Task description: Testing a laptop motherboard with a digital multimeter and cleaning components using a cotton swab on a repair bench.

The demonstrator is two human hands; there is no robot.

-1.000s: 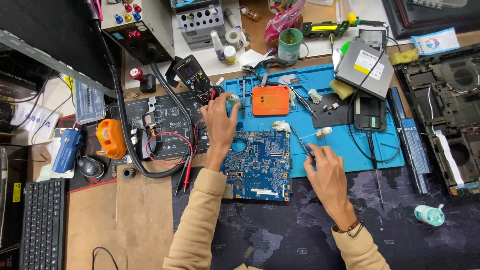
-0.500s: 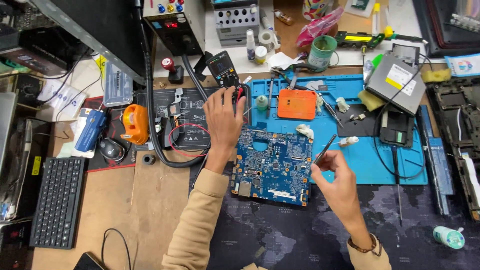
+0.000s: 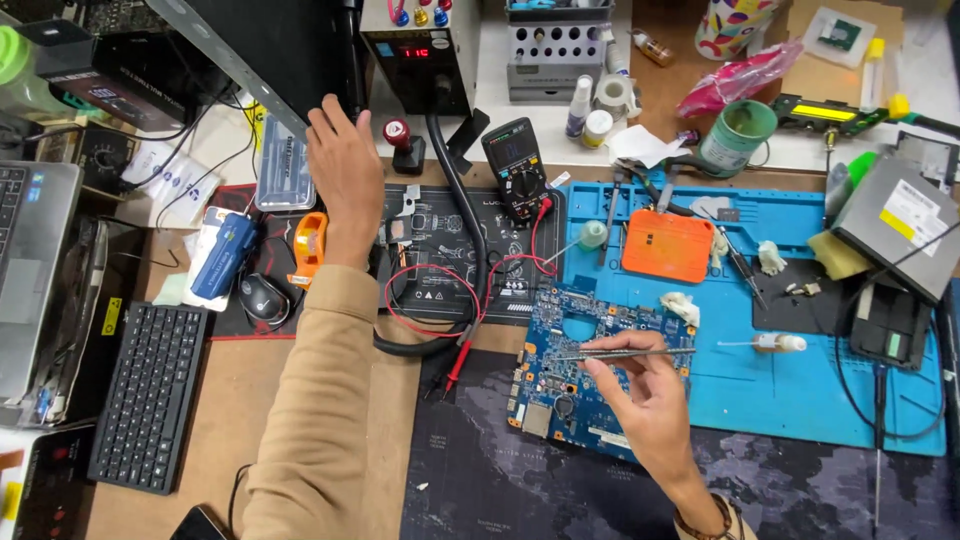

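Note:
A blue circuit board point(image 3: 575, 395) lies on the bench, half on a dark map-printed mat and half on a blue work mat point(image 3: 800, 390). My right hand point(image 3: 645, 395) rests over the board and pinches thin metal tweezers point(image 3: 625, 353), which lie level above it. My left hand point(image 3: 345, 175) is stretched out to the far left, fingers spread, holding nothing. It hovers near a clear plastic box point(image 3: 283, 168) and the base of a black bench unit point(image 3: 418, 55), above an orange tape dispenser point(image 3: 308, 248).
A black multimeter point(image 3: 518, 168) with red leads sits behind the board, beside a thick black hose point(image 3: 462, 225). An orange pad point(image 3: 668, 245), cotton bits and small tools lie on the blue mat. Keyboard point(image 3: 150, 395), mouse point(image 3: 263, 297) and laptop point(image 3: 35, 270) stand left; a drive point(image 3: 900, 235) right.
My left hand left the multimeter area and swung far left toward the bench unit. The view shifted left. My right hand now holds the tweezers level over the board.

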